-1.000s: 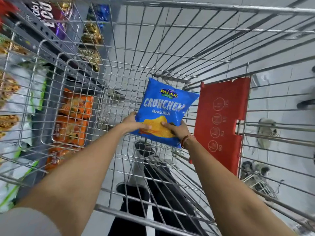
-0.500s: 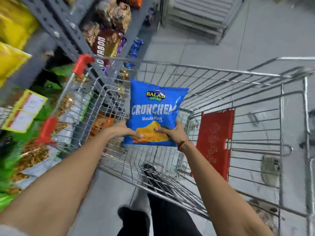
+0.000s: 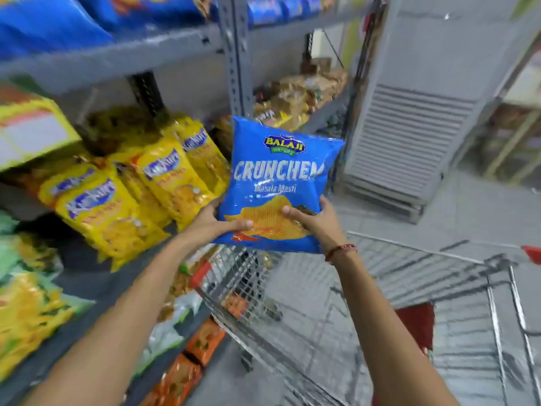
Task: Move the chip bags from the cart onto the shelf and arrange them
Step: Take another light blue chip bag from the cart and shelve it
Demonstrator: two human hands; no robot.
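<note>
A blue chip bag [image 3: 278,177] marked "Crunchem" is held upright in mid-air, above the left rim of the wire cart [image 3: 380,303]. My left hand [image 3: 218,222] grips its lower left corner and my right hand [image 3: 311,219] grips its lower right corner. The bag hangs just right of the grey metal shelf [image 3: 117,54], level with a row of yellow snack bags [image 3: 123,197]. More blue bags [image 3: 52,22] lie on the shelf board above. The part of the cart basket in view holds no bags.
A grey upright post [image 3: 237,63] of the shelf stands right behind the bag. Green and yellow bags [image 3: 26,303] and orange packs [image 3: 190,361] fill the lower shelves. A grey louvred unit [image 3: 409,136] stands on the tiled floor beyond the cart.
Both hands have lifted the blue bag up out of the cart and toward the shelf on the left. The view has swung up from the cart to the shelf.
</note>
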